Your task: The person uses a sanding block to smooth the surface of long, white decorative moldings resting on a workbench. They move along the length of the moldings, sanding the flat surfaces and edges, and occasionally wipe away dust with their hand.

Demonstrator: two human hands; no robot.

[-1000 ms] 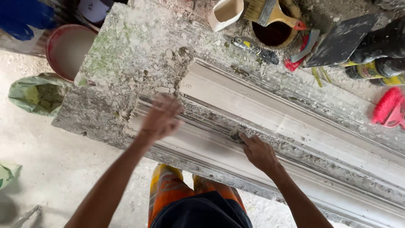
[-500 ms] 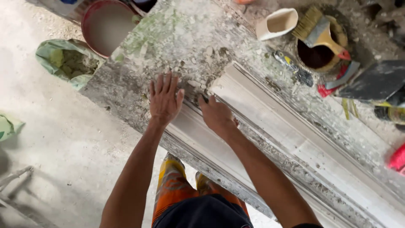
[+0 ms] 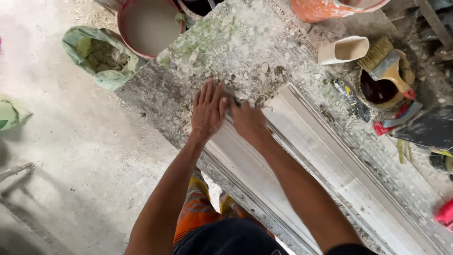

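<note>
White plaster moulding (image 3: 330, 160), long, stiff and probably brittle (best supported along its length, not lifted by one end), lies on a gritty workbench (image 3: 222, 42) beneath the flat, spread left hand (image 3: 207, 111), beside the right hand (image 3: 247, 120), whose grip I cannot tell.

Right hand (image 3: 247, 120) blurred; a thin tool under its fingers is mostly hidden, kind unclear. It and the left hand (image 3: 207, 109) cover the moulding's (image 3: 330, 156) near end; the far end runs off the bottom-right. Red bucket (image 3: 147, 26) and orange tub (image 3: 337, 7) are cut by the top edge. Pink thing (image 3: 444, 212) and black slab (image 3: 424, 130) are cut at right, green bag (image 3: 12, 115) at left. Brush (image 3: 387, 66) hides part of the can (image 3: 377, 90).
</note>
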